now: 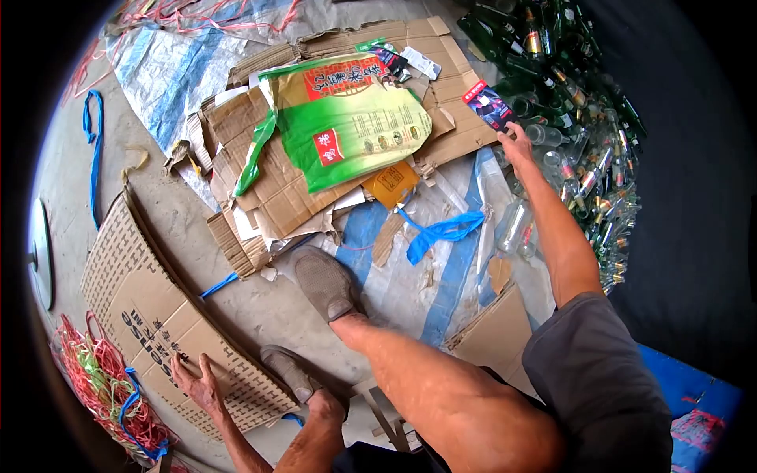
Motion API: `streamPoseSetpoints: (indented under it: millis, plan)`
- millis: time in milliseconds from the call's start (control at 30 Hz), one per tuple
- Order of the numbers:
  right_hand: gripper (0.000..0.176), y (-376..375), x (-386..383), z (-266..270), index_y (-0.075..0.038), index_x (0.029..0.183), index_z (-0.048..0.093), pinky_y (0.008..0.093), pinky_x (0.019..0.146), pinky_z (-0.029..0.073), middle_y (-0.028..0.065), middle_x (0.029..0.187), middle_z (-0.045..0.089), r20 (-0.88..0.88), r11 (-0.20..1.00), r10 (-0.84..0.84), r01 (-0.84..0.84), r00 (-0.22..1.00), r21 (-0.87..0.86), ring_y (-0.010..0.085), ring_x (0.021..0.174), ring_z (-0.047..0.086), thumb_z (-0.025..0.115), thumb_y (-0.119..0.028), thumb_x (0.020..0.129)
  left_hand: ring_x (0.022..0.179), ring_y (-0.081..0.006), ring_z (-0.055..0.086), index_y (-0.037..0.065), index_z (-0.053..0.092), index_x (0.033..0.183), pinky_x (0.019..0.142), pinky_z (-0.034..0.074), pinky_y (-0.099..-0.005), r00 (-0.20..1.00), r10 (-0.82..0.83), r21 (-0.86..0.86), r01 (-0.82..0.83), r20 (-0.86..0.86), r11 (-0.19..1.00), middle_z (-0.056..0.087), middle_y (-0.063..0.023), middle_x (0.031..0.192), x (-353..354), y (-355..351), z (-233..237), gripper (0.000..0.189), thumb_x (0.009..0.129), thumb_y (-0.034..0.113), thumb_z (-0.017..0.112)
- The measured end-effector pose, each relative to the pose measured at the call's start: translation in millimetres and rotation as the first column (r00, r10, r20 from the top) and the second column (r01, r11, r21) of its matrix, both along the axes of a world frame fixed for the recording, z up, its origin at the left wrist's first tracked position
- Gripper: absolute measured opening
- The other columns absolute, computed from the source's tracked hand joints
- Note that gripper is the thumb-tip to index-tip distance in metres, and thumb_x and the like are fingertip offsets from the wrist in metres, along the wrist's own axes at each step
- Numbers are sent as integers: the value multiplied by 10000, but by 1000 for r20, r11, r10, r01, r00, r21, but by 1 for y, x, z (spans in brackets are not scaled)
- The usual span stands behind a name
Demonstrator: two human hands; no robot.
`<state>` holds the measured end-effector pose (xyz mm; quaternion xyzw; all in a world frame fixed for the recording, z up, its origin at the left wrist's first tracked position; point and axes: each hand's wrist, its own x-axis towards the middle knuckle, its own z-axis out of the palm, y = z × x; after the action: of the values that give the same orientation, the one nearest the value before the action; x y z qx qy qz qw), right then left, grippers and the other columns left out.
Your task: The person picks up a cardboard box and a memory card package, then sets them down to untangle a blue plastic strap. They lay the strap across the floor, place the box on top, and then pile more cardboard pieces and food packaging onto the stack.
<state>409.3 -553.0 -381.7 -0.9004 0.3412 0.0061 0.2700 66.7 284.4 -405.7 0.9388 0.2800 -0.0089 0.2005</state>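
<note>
My left hand (199,386) lies with fingers spread on a flattened cardboard box (162,315) printed with dark lettering, at the lower left. Farther up and to the right, my right hand (516,147) pinches the lower corner of a small dark printed carton (487,106) with a red edge. That carton is beside a heap of cardboard sheets (441,87). On the heap lies a flattened green and yellow printed bag (347,118), with another dark printed packet (390,61) and a white packet (420,63) at its upper edge.
A large pile of glass bottles (579,150) fills the right side, close to my right forearm. Blue-and-white striped sheeting (378,244) lies under the cardboard, with a blue strap (445,233) on it. Tangled red and green twine (110,386) sits at the lower left.
</note>
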Motion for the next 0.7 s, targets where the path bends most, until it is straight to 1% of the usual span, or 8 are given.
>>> streamPoseSetpoints:
  millis: [33, 133, 233, 367, 500, 533, 633, 700]
  plan:
    - [613, -10, 9, -6, -210, 1428, 599, 454, 1087, 465, 184, 1436, 571, -60, 978, 113, -121, 992, -168, 342, 1335, 496, 753, -367, 855, 1433, -356, 413, 10, 523, 1449, 1185, 352, -456, 1000, 3, -11, -3, -8, 1000, 464, -214, 1498, 0, 0, 0, 630, 942, 309, 750]
    - [635, -17, 31, -12, -224, 1424, 608, 413, 1188, 331, 213, 1472, 551, -149, 982, 90, -113, 985, -153, 376, 1411, 409, 741, -432, 838, 1445, -355, 401, 8, 518, 1452, 1191, 349, -453, 999, 0, -11, -1, -38, 1000, 448, -219, 1510, 1, 3, 2, 634, 940, 299, 753]
    - [630, -24, 44, -17, -224, 1422, 612, 421, 1179, 346, 208, 1428, 591, -220, 979, 117, -150, 968, -139, 369, 1419, 405, 736, -436, 842, 1449, -357, 397, 7, 515, 1452, 1193, 345, -449, 1000, 4, -32, -4, -23, 999, 443, -222, 1513, 0, 3, 0, 632, 944, 298, 751]
    - [605, -24, 50, -15, -108, 1405, 628, 367, 1049, 467, 162, 1360, 654, -139, 995, 91, -96, 986, -33, 277, 1240, 613, 758, -362, 871, 1455, -360, 394, 13, 508, 1456, 1202, 330, -453, 999, -2, -35, 0, -50, 999, 433, -223, 1526, 1, 3, 6, 639, 939, 297, 756]
    - [584, -57, 56, -42, -29, 1415, 603, 355, 1029, 474, 161, 1339, 661, -64, 998, 63, -62, 996, 15, 249, 1208, 621, 739, -297, 914, 1460, -366, 389, 25, 499, 1467, 1209, 316, -461, 997, -3, -29, 1, -72, 1000, 425, -221, 1539, 5, 0, 12, 651, 934, 291, 760]
    - [582, -59, 57, -42, 0, 1410, 595, 354, 1001, 491, 158, 1310, 675, -79, 997, 73, -71, 994, 32, 242, 1162, 640, 744, -271, 917, 1458, -372, 388, 30, 494, 1473, 1210, 315, -463, 998, -16, -24, 15, -63, 1000, 427, -218, 1539, 4, 2, 9, 651, 935, 286, 757]
    - [534, -62, 58, -46, -12, 1355, 646, 346, 957, 510, 128, 1230, 715, -46, 994, 67, -63, 997, 85, 220, 1090, 666, 766, -261, 899, 1452, -374, 394, 31, 492, 1473, 1209, 319, -464, 998, -13, -19, 12, -59, 1000, 432, -221, 1531, 5, 0, 11, 646, 938, 284, 752]
    - [500, -59, 59, -39, -13, 1270, 701, 341, 942, 530, 145, 1195, 735, -40, 998, 64, -64, 997, 14, 235, 1055, 697, 800, -266, 850, 1453, -370, 392, 33, 491, 1474, 1208, 321, -464, 998, -25, -16, 24, -58, 1000, 429, -221, 1530, 1, 5, 4, 643, 941, 284, 748]
